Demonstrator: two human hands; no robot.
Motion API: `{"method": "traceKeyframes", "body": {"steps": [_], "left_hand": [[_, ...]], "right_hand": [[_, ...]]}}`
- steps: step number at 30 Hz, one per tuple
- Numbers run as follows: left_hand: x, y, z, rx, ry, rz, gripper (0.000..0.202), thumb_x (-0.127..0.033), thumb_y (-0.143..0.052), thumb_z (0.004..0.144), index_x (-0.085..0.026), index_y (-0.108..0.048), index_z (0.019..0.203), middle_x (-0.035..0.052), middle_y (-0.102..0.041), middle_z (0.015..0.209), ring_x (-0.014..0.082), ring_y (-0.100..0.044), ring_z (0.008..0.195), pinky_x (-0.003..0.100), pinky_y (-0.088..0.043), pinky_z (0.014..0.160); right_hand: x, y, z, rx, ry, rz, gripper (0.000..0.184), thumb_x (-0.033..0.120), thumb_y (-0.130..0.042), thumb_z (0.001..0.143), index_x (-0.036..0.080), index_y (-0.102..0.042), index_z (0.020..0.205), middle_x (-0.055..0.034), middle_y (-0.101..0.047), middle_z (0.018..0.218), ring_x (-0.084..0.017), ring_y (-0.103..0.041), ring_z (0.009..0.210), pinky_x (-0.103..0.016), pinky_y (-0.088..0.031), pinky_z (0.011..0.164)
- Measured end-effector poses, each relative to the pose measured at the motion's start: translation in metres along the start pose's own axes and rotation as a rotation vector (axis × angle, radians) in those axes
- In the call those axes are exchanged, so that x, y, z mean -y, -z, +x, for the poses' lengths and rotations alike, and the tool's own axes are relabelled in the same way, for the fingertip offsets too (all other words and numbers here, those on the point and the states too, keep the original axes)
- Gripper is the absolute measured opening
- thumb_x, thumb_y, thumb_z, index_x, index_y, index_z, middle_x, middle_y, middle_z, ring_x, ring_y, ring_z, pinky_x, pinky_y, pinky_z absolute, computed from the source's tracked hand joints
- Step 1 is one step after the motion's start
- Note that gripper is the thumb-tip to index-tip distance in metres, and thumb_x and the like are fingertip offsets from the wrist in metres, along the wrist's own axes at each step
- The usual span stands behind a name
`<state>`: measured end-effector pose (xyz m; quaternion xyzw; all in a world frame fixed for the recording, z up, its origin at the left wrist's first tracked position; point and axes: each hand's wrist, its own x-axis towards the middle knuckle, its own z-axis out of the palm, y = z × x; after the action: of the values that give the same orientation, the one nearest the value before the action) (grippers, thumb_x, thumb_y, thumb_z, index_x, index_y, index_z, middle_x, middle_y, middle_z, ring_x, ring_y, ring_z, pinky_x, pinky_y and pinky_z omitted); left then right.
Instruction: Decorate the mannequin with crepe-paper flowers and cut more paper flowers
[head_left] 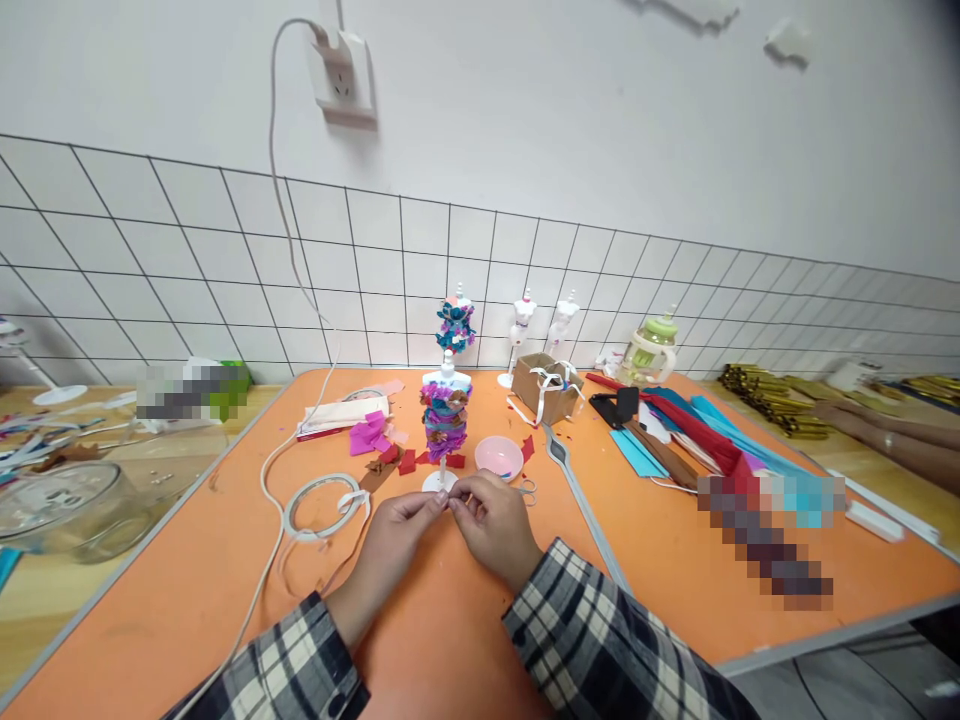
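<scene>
My left hand (397,532) and my right hand (496,522) meet over the orange table, thumbs and fingertips pinched together. Whatever sits between the fingertips is too small to make out. Just behind them stands a small white dress-form mannequin (446,420), its torso wrapped in ruffled purple, blue and brown crepe paper. Its round white base (433,482) is partly hidden by my fingers. To the right of it is a pink bowl (498,452), with small scissors (529,490) beside my right hand. A roll of white tape (291,510) lies left of my left hand.
Red paper scraps (407,461) and magenta paper (367,434) lie behind my hands. A second decorated mannequin (456,325), a cardboard box (536,388) and a bottle (651,350) stand farther back. A white cable (264,530) crosses the left side. Another person's arm (892,432) reaches in at right.
</scene>
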<state>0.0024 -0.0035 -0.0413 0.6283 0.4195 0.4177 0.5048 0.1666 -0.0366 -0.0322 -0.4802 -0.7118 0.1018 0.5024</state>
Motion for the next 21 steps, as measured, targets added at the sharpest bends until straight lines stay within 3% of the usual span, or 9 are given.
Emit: {"method": "traceKeyframes", "body": {"steps": [5, 11, 15, 19, 21], "left_hand": [[-0.001, 0.002, 0.0, -0.017, -0.087, 0.113, 0.036, -0.05, -0.065, 0.083, -0.018, -0.082, 0.083, 0.0084, -0.082, 0.087, 0.029, -0.074, 0.087, 0.037, -0.055, 0.082], [-0.005, 0.011, 0.003, 0.0, -0.211, 0.245, 0.031, -0.046, -0.063, 0.085, -0.021, -0.082, 0.082, 0.0084, -0.081, 0.091, 0.026, -0.072, 0.089, 0.036, -0.054, 0.087], [0.004, 0.017, 0.011, -0.004, -0.247, 0.334, 0.033, -0.046, -0.06, 0.088, -0.023, -0.082, 0.082, 0.0095, -0.077, 0.094, 0.0262, -0.07, 0.092, 0.039, -0.053, 0.089], [0.02, 0.01, 0.029, 0.01, -0.261, 0.427, 0.028, -0.041, -0.064, 0.085, -0.022, -0.083, 0.079, 0.0131, -0.067, 0.124, 0.0316, -0.063, 0.113, 0.042, -0.051, 0.095], [0.026, 0.003, 0.04, 0.059, -0.28, 0.465, 0.026, -0.036, -0.063, 0.086, -0.021, -0.082, 0.078, 0.0119, -0.069, 0.119, 0.0285, -0.065, 0.107, 0.037, -0.053, 0.089]], "right_hand": [[-0.001, 0.001, -0.001, 0.112, 0.032, -0.049, 0.011, 0.015, -0.05, 0.09, 0.019, -0.06, 0.093, -0.0058, -0.064, 0.09, -0.018, -0.06, 0.08, -0.029, -0.046, 0.069], [-0.001, -0.003, -0.003, 0.121, -0.028, 0.063, 0.012, 0.017, -0.044, 0.094, 0.019, -0.055, 0.093, -0.0047, -0.059, 0.089, -0.015, -0.056, 0.066, -0.029, -0.046, 0.062], [0.002, 0.004, 0.002, -0.042, -0.079, 0.21, 0.009, 0.019, -0.051, 0.094, 0.019, -0.059, 0.09, -0.0028, -0.06, 0.088, -0.011, -0.056, 0.059, -0.025, -0.048, 0.055], [0.021, 0.028, 0.025, -0.215, 0.129, 0.108, 0.008, 0.016, -0.062, 0.089, 0.02, -0.069, 0.088, -0.0034, -0.064, 0.082, -0.014, -0.059, 0.069, -0.025, -0.049, 0.059], [0.036, 0.04, 0.041, -0.261, 0.212, 0.092, 0.009, 0.013, -0.065, 0.087, 0.021, -0.071, 0.087, -0.0027, -0.064, 0.081, -0.013, -0.059, 0.067, -0.024, -0.049, 0.057]]}}
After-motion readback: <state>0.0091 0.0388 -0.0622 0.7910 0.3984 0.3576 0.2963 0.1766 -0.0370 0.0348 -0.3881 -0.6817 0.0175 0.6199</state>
